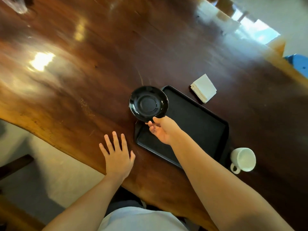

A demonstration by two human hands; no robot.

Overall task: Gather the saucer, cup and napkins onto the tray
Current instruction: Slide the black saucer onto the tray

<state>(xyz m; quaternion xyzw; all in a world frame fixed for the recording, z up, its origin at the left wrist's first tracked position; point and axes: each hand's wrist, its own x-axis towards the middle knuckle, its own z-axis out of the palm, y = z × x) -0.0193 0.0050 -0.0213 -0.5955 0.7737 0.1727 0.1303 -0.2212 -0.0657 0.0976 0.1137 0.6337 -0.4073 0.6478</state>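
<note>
A black saucer [148,103] hovers over the left edge of the black tray [196,120], pinched at its near rim by my right hand [164,130]. My left hand [117,155] lies flat on the wooden table [83,77], fingers spread, left of the tray. A white cup [243,159] lies on its side on the table just right of the tray's near corner, handle toward me. A folded stack of white napkins [203,88] rests on the table beyond the tray's far right edge.
The table's near edge runs diagonally from the left to the bottom centre. A clear glass object [16,5] stands at the far left corner. Chairs and a blue object [298,62] sit past the table's right edge.
</note>
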